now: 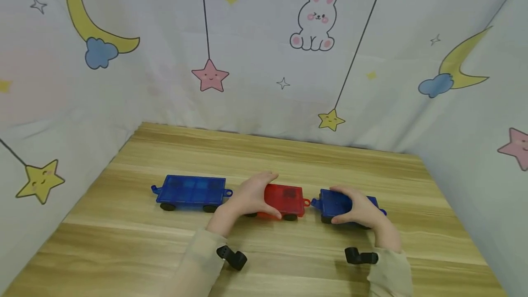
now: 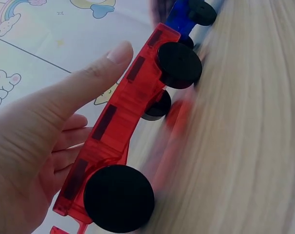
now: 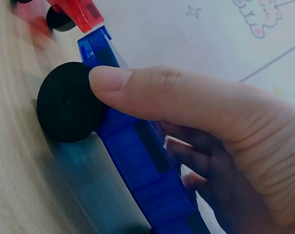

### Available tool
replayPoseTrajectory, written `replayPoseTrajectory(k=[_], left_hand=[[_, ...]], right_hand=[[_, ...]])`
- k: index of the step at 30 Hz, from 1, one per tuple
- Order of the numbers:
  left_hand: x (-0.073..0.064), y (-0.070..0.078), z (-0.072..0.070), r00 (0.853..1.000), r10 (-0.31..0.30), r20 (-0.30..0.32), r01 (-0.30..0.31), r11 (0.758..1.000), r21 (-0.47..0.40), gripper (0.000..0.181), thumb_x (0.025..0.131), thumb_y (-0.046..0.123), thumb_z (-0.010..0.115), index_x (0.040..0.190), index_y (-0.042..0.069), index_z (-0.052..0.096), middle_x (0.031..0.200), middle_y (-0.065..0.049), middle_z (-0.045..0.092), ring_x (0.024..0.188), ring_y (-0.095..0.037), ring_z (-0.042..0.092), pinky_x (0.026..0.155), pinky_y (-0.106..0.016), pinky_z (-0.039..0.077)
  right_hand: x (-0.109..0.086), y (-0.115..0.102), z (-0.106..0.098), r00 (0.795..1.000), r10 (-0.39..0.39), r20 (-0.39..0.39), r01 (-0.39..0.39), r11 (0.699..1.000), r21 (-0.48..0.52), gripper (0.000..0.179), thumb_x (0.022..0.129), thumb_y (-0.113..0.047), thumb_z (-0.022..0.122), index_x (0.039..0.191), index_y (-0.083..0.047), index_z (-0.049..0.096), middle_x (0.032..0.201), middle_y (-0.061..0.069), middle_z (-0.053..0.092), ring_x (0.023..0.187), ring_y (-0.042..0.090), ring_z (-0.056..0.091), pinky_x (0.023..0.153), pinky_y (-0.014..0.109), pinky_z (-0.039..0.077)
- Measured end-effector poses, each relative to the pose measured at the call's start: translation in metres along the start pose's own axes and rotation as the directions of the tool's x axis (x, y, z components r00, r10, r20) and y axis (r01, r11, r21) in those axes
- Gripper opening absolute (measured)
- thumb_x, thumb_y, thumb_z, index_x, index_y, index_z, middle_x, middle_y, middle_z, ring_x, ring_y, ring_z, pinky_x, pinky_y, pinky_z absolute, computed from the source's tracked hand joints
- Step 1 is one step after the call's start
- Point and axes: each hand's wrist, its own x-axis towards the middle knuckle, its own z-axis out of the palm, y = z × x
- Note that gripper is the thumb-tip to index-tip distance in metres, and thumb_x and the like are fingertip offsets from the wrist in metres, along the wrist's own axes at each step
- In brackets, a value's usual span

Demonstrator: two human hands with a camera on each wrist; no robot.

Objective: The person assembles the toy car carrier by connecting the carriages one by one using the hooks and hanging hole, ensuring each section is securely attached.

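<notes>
L hand (image 1: 247, 197) has fingers clamped on red car (image 1: 287, 199); R hand (image 1: 360, 208) likewise on short blue car (image 1: 333, 203) just right of it, w/ long blue car (image 1: 191, 190) left. Blue hook (image 1: 316, 203) might jam vs. ring (image 1: 305, 202) if pushed askew.

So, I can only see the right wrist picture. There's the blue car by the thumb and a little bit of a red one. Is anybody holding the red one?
Observer: Yes, the left hand grips the red car.
Child: Cool! Are there any more cars I can't see?
Observer: One more: a second blue car stands on the table, to the left of the red car.
</notes>
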Motion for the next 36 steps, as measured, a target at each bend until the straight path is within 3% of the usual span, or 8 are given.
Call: replayPoseTrajectory(k=[15, 27, 36], left_hand=[[-0.0008, -0.0068, 0.0077, 0.997, 0.073, 0.012, -0.074, 0.997, 0.03, 0.094, 0.064, 0.044, 0.09, 0.139, 0.003, 0.052, 0.138, -0.012, 0.057, 0.124, -0.029, 0.054, 0.102, -0.046, 0.047], [-0.0014, -0.0043, 0.0077, 0.998, 0.053, 0.023, -0.053, 0.999, -0.01, 0.088, 0.068, 0.04, 0.088, 0.139, 0.004, 0.052, 0.132, -0.011, 0.06, 0.119, -0.03, 0.054, 0.098, -0.047, 0.049], [-0.0001, -0.0068, 0.0078, 0.996, 0.081, 0.024, -0.08, 0.996, -0.033, 0.086, 0.067, 0.039, 0.089, 0.138, 0.006, 0.053, 0.133, -0.01, 0.06, 0.12, -0.029, 0.054, 0.099, -0.047, 0.048]], right_hand=[[-0.0001, -0.0004, 0.0018, 0.999, 0.045, 0.028, -0.045, 0.999, 0.003, 0.088, 0.072, -0.033, 0.086, 0.144, -0.003, 0.046, 0.146, 0.025, 0.044, 0.134, 0.049, 0.038, 0.103, 0.066, 0.035], [0.0005, -0.0005, 0.0016, 0.999, 0.048, 0.021, -0.048, 0.999, -0.006, 0.086, 0.072, -0.032, 0.086, 0.144, -0.006, 0.047, 0.146, 0.025, 0.045, 0.132, 0.048, 0.041, 0.102, 0.064, 0.037], [-0.0001, -0.0029, -0.0017, 0.999, 0.045, 0.022, -0.045, 0.999, -0.009, 0.086, 0.072, -0.03, 0.086, 0.144, -0.004, 0.046, 0.146, 0.026, 0.045, 0.131, 0.048, 0.042, 0.1, 0.062, 0.04]])
